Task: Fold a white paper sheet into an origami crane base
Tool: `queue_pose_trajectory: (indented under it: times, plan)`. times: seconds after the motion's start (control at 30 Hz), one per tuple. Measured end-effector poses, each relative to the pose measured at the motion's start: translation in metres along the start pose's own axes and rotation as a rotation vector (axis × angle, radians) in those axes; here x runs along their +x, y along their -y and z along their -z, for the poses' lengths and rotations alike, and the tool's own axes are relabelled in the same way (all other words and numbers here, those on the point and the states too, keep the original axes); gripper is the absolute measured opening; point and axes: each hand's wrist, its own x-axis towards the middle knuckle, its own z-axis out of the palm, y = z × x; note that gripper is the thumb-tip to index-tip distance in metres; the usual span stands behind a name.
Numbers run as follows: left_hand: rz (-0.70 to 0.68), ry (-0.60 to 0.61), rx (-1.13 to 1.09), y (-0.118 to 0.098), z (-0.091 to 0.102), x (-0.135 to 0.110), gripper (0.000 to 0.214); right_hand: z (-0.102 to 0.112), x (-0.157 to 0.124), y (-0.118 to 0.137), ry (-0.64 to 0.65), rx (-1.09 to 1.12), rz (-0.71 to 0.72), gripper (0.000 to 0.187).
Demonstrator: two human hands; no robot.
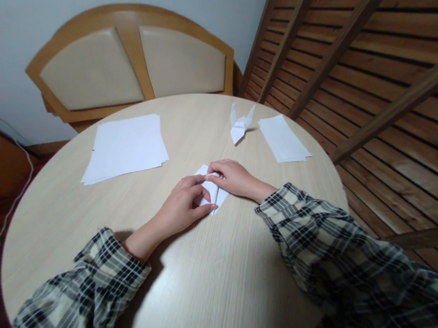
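Note:
A small folded sheet of white paper [211,190] lies on the round table, diamond-shaped with a crease down its middle. My left hand [183,202] bends over its left side, thumb near the lower corner and fingers near the top. From the right, my right hand [233,177] pinches the paper's upper part between thumb and curled fingers. Both hands' fingertips nearly meet there and partly hide the folds. Farther back on the table stands a finished white paper crane [240,123], its two points upward.
A stack of white sheets [128,144] lies at the back left of the pale round table [204,286]. Narrow white paper strips [284,138] rest near the right edge. Behind are a padded wooden headboard [129,57] and a slatted wooden partition [373,69]. A white cable [2,229] runs along the left.

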Motion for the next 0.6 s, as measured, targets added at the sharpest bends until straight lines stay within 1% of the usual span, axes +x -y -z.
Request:
queue_pose_trajectory:
  times: [0.17,0.3,0.6]
  plan:
    - [0.022,-0.009,-0.027,-0.001,-0.0004,0.0002,0.018,-0.0013,0.0007,-0.0013,0.011,-0.013,-0.004,0.013]
    - [0.042,-0.017,-0.035,-0.0015,-0.0008,0.0008,0.018,-0.0012,0.0008,-0.0006,0.015,-0.02,-0.02,0.013]
    - [0.044,-0.013,-0.007,-0.0018,-0.0012,0.0015,0.017,-0.0009,0.0005,0.0003,0.011,-0.025,-0.015,0.012]
